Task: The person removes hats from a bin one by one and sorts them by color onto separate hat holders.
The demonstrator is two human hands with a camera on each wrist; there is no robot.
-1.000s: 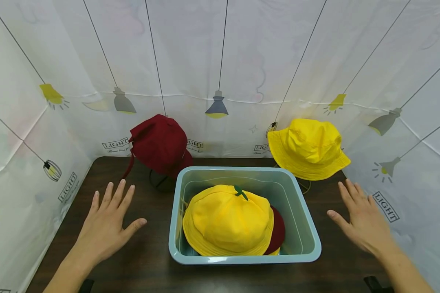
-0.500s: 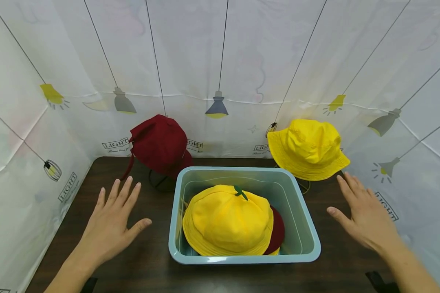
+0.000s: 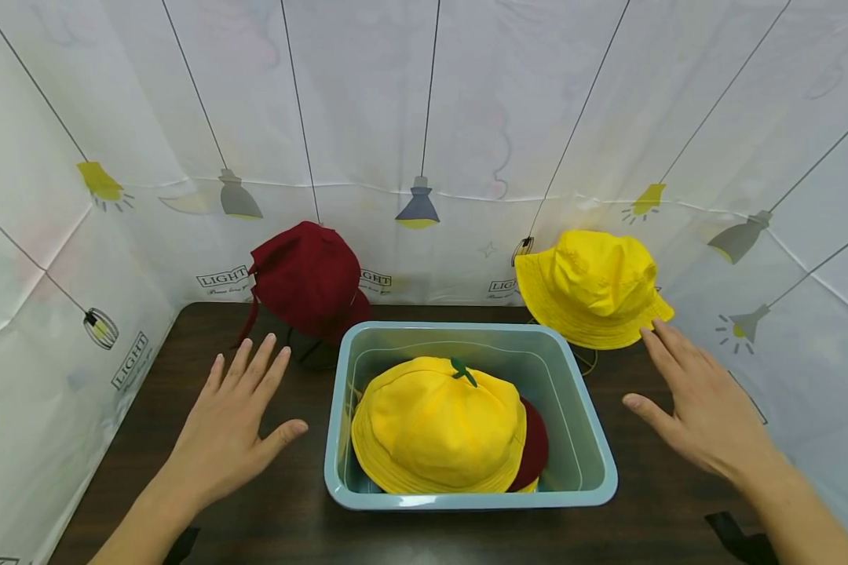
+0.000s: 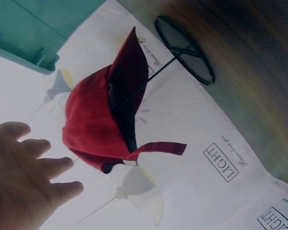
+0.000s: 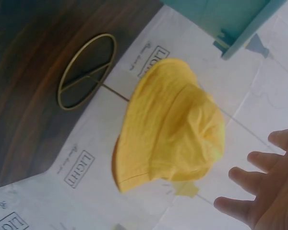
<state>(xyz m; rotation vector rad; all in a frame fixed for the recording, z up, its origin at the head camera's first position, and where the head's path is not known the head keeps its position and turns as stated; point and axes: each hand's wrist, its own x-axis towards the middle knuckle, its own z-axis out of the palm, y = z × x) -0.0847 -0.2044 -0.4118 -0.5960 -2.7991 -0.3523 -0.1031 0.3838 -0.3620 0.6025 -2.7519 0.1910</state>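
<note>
My left hand (image 3: 229, 428) is held out with spread fingers left of the blue-green plastic bin (image 3: 346, 471), holding nothing. Beyond its fingertips a dark red baseball cap (image 3: 307, 275) hangs on a black wire stand (image 4: 185, 50), its strap dangling at the back. On the right side, my right hand (image 3: 707, 412) is likewise spread and holds nothing. Its fingertips overlap the brim of a yellow bucket hat (image 3: 597, 286) in the head view; the right wrist view shows them apart. That hat sits on a gold wire stand (image 5: 86, 72). Inside the bin lies another yellow hat (image 3: 441, 428) with a green leaf on top.
Under the yellow hat in the bin, a dark red brim (image 3: 533, 447) sticks out at the right. The bin stands on a dark wooden table (image 3: 268, 518). A white curtain (image 3: 466, 102) printed with lamps encloses the back and sides.
My left hand has moved right and slightly forward, toward the bin. My right hand has shifted slightly forward and left, toward the yellow bucket hat. Hats and bin have stayed in place.
</note>
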